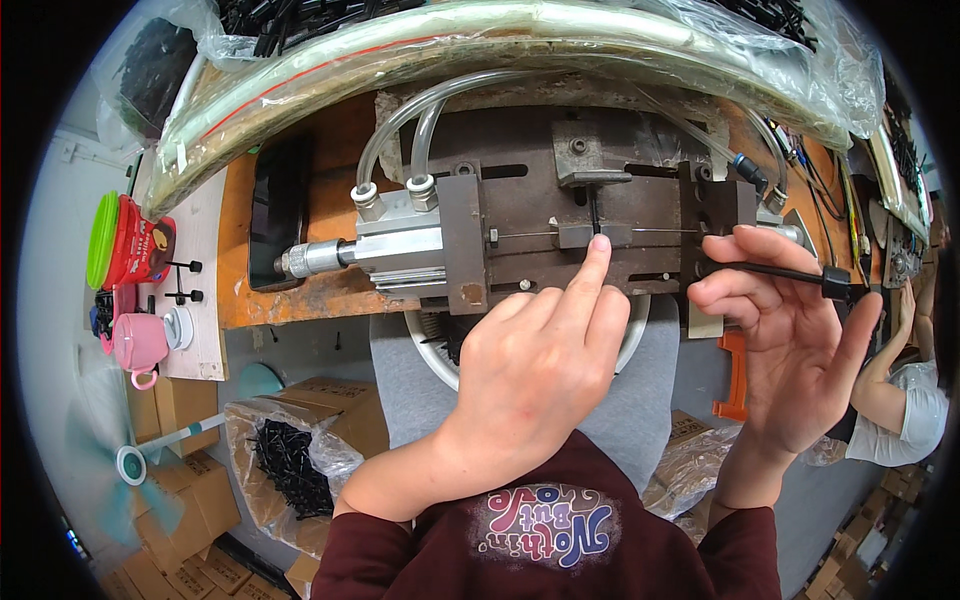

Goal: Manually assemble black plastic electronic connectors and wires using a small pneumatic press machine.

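My left hand (545, 350) reaches over a metal clamping fixture (525, 265), index finger stretched out and the other fingers loosely bent. Its index fingertip touches the lower end of a thin black rod (596, 205) standing between small blocks at the fixture's middle; the thumb is hidden. To the right, palm up, my right hand (790, 350) holds another slim black rod (765, 269) with a round black knob at its right end. Several fingers curl around that rod beside the fixture's right block. A silver pneumatic cylinder (402, 255) with clear hoses is joined to the fixture's left side.
A dark phone-like slab (278, 215) lies on the orange bench left of the fixture. Plastic-wrapped tubing (500, 35) arches behind it. A pink mug (140, 342) stands far left. Below is a bagged box of black parts (285, 455). Another person (900, 405) sits at right.
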The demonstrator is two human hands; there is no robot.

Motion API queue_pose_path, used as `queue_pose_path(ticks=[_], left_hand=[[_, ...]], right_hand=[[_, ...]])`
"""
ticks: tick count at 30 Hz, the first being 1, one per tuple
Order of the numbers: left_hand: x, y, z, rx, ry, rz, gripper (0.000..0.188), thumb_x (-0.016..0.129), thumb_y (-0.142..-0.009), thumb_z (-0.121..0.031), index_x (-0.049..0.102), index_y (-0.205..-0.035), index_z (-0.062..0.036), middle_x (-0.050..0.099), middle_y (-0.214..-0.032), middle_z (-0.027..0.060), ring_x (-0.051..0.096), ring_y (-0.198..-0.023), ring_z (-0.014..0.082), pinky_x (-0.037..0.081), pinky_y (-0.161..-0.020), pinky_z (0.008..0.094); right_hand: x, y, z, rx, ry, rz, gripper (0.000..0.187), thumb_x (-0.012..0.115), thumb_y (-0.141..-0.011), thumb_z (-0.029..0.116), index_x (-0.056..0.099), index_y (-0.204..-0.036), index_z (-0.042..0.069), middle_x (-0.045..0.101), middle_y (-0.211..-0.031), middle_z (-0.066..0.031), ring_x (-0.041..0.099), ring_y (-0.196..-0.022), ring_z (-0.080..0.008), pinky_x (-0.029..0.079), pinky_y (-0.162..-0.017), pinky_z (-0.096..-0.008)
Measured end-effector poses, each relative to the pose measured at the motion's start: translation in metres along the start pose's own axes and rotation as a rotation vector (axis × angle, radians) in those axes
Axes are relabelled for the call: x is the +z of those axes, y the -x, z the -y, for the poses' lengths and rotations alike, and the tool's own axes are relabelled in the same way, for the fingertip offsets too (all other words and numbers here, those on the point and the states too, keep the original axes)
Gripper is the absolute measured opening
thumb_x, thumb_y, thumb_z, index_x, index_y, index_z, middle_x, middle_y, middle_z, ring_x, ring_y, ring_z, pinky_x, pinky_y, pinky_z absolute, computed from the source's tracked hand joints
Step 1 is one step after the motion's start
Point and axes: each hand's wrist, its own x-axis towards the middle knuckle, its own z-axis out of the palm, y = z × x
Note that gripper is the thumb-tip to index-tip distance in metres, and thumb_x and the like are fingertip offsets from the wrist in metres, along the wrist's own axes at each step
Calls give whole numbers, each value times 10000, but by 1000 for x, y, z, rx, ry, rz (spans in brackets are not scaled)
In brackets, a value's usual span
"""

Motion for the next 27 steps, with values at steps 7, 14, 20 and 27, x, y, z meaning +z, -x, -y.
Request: queue_pose_path(ticks=[7,14,20,27], left_hand=[[-1,-1,0,-13,14,9,240,769,-712,-57,673,-932,-60,711,-1219,118,671,-663,180,513,-596,293],[-2,6,3,-3,85,2,282,772,-726,-50,716,-1003,-46,703,-1232,127,688,-692,199,533,-620,301],[-26,32,13,84,341,377,217,763,-788,-114,717,-993,-62,704,-1207,103,709,-775,240,559,-678,343],[-17,48,20,41,421,512,266,765,-805,-218,709,-1018,-69,693,-1205,82,710,-912,256,574,-755,367]], right_hand=[[3,12,5,-37,155,-51,576,428,-999,385,494,-1246,-131,580,-1255,-357,691,-1019,-330,545,-936,-392],[12,8,-7,-335,848,120,385,852,-683,11,695,-1032,-37,644,-1246,-241,697,-989,-287,584,-838,-365],[25,6,-32,-353,1182,309,285,764,-729,-21,651,-990,-23,667,-1254,-199,711,-885,-284,570,-743,-348],[37,-3,-38,-384,1416,299,272,781,-732,18,641,-965,19,681,-1285,-137,604,-592,-186,496,-572,-293]])
